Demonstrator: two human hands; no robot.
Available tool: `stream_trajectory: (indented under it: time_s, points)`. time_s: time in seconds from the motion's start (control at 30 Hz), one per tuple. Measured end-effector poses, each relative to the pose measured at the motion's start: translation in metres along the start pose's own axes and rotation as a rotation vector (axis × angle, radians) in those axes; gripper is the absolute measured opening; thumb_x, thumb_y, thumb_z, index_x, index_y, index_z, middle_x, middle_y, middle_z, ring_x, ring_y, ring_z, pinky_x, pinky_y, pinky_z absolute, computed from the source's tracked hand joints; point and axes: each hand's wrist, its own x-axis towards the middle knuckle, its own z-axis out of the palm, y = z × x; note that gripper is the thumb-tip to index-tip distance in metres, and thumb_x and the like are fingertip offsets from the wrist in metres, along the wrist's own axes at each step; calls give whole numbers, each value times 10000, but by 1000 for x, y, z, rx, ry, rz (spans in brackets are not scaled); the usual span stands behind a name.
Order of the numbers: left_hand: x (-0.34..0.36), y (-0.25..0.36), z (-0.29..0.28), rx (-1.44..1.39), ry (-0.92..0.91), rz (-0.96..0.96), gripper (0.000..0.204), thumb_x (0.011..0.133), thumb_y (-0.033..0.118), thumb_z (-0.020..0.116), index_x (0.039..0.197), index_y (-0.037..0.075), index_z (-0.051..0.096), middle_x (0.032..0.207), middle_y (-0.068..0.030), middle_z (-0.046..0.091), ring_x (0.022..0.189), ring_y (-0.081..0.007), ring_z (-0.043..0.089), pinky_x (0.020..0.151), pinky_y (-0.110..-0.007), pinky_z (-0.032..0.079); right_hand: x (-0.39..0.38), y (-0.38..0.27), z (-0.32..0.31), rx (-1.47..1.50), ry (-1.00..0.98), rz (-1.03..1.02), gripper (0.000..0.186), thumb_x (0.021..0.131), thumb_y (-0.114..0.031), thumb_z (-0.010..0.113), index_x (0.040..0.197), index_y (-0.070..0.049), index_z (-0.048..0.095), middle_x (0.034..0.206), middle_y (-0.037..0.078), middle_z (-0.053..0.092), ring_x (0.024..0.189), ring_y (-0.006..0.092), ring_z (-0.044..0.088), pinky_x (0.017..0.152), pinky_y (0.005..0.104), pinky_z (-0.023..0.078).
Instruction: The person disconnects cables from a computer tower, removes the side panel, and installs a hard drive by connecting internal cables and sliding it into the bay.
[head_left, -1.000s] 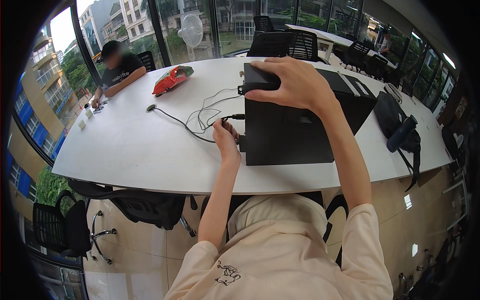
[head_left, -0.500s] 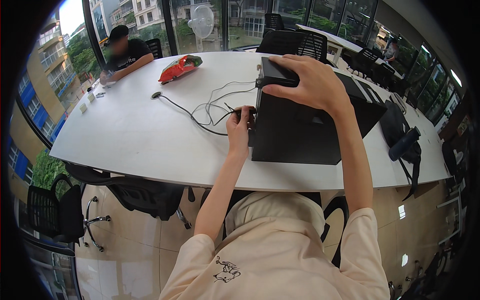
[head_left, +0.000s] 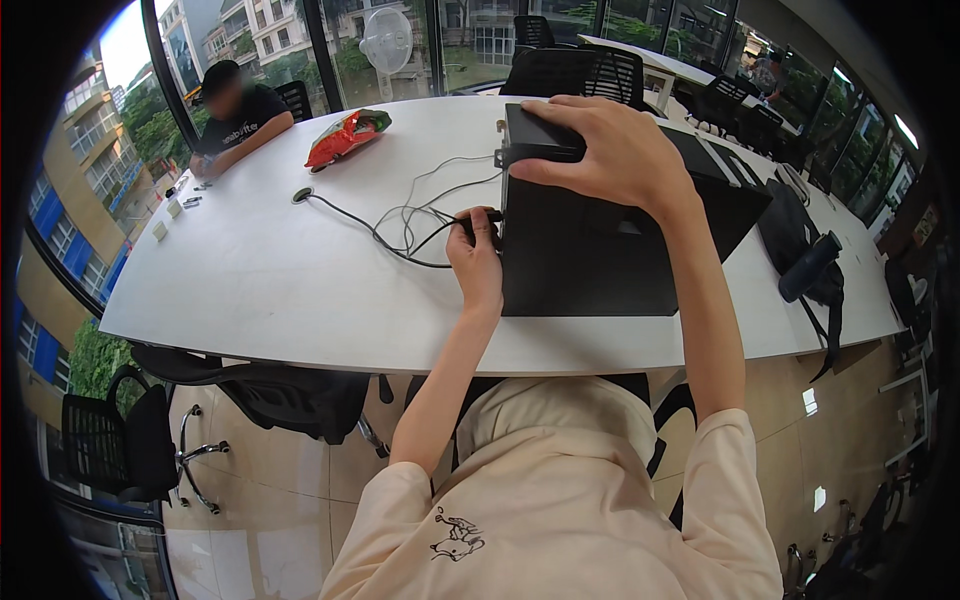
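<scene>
A large black case [head_left: 590, 265], which looks like a computer case, stands on the white table in front of me. At its left edge my left hand [head_left: 474, 258] pinches a black cable plug [head_left: 487, 216] against the case's side; the plug's tip and socket are hidden. A small black box [head_left: 540, 133] sits at the case's upper left corner, with small connectors on its left side. My right hand [head_left: 620, 155] grips this box from above, thumb on the near side and fingers across the top. Thin cables [head_left: 408, 220] run loosely leftward from the case.
A cable hole [head_left: 302, 195] feeds a black cable across the white table [head_left: 240, 280]. Farther off lies a red and green snack bag [head_left: 345, 138]. A person [head_left: 238, 110] sits at the far left. A black bag [head_left: 795, 225] and a dark bottle [head_left: 812, 266] lie right of the case.
The view has shifted slightly, so the table and its things sit a little further left and higher. Both hands keep their places on the plug and the small box.
</scene>
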Motion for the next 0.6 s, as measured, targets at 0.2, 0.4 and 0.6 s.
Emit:
stream_trajectory:
  time_s: [0.2, 0.4, 0.6]
  points:
    - [0, 0, 1, -14, 18, 8, 367, 1096, 377, 560, 1016, 29, 644, 771, 30, 561, 671, -63, 447, 609, -246, 373, 1, 1, 4, 6, 38, -28, 856, 765, -767, 696, 1295, -95, 725, 1255, 131, 729, 1102, 346, 709, 967, 438, 559]
    - [17, -5, -15, -164, 167, -1, 349, 1096, 365, 561, 1040, 27, 629, 804, 3, 600, 681, -89, 524, 652, -262, 451, 2, -4, -5, 9, -102, 38, 849, 790, -753, 700, 1374, -137, 681, 1372, 141, 672, 1240, 338, 646, 1057, 431, 511]
    - [58, 14, -81, 275, -50, -67, 353, 1085, 348, 570, 1060, 11, 672, 812, -41, 650, 735, -129, 639, 704, -282, 524, 1, -4, -7, 23, -118, 49, 845, 793, -757, 690, 1378, -148, 681, 1381, 144, 666, 1232, 343, 648, 1055, 436, 513]
